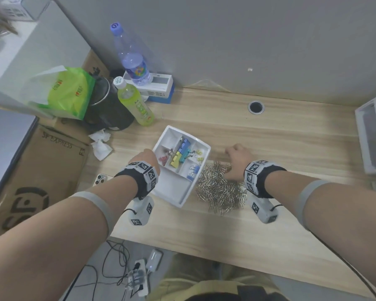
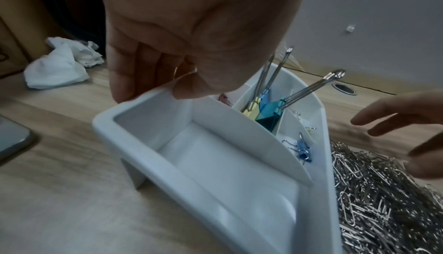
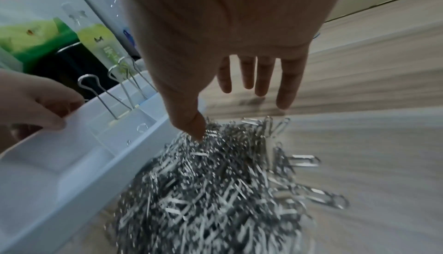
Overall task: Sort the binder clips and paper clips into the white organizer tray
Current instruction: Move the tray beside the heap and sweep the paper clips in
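Silver wire lies heaped under the right hand [image 3: 230, 53], whose fingers are spread and straight, thumb tip touching the top of the paper clips [image 3: 215, 182] and nothing gripped. That heap sits on the desk [image 1: 280, 135], touching the white organizer tray [image 2: 143, 163] along its right wall. The left hand [image 2: 191, 30] pinches the tray's left rim, thumb inside and fingers outside. Binder clips [image 2: 266, 114] already stand in the middle compartments; the long near compartment is bare. The clips look light, slick and tangled, so a scooping, cupped grab from the heap's edge should lift a clump. Blur hides single clips, and the red items under the left wrist are probably small clips.
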Tool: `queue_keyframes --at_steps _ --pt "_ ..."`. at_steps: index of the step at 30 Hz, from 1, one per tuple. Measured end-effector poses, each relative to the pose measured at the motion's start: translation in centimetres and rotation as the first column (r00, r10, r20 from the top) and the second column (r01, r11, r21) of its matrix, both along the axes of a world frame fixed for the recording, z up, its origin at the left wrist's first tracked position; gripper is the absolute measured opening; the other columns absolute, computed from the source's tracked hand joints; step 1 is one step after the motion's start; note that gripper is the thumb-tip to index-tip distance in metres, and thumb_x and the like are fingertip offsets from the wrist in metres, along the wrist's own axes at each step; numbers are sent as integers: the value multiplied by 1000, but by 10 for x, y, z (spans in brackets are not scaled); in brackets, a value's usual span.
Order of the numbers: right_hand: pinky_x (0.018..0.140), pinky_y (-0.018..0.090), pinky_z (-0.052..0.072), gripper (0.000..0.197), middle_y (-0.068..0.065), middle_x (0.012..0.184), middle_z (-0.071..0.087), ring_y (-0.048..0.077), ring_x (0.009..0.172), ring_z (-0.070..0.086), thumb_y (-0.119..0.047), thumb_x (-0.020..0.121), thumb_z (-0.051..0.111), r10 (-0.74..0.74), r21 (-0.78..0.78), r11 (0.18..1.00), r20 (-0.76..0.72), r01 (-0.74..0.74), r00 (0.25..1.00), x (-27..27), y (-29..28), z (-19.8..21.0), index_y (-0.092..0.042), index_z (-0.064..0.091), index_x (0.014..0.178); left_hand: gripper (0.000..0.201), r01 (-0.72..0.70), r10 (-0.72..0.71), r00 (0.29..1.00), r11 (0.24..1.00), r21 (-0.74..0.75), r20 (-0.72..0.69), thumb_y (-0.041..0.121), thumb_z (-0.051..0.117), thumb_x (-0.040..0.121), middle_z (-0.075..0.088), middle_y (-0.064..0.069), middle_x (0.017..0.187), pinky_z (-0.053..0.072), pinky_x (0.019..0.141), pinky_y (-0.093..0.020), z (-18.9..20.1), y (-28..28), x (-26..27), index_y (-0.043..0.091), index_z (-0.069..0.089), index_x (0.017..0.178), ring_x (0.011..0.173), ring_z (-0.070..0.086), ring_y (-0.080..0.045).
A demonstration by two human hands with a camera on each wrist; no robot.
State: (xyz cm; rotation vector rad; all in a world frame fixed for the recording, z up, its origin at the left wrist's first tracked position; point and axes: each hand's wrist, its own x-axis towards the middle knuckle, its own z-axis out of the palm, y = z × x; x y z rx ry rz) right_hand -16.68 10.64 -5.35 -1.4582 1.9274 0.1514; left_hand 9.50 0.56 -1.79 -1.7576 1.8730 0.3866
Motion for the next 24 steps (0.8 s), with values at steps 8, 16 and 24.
queue_keyframes --at_steps 8,16,24 --pt "98 51 47 135 4 149 20 30 136 23 -61 33 88 72 65 996 -60 -68 996 18 37 -7 -38 19 147 8 -17 15 1000 994 111 13 9 52 89 55 -2 70 43 52 -25 1 18 6 8 55 82 57 51 -16" --pt "89 48 51 138 3 150 16 28 136 21 -70 33 81 93 -4 996 -151 -95 984 40 50 -24 -42 9 148 11 -59 73 992 990 132 -107 14 47 90 53 -4 78 42 55 -27 -7 30 13 9 42 99 61 51 -16" --pt "89 45 52 97 6 138 31 28 128 29 -57 57 77 56 -105 992 -78 -64 995 36 49 -30 -40 31 141 26 -115 141 970 984 136 -200 14 46 90 50 -3 82 39 50 -28 -15 36 12 6 41 114 65 52 -17"
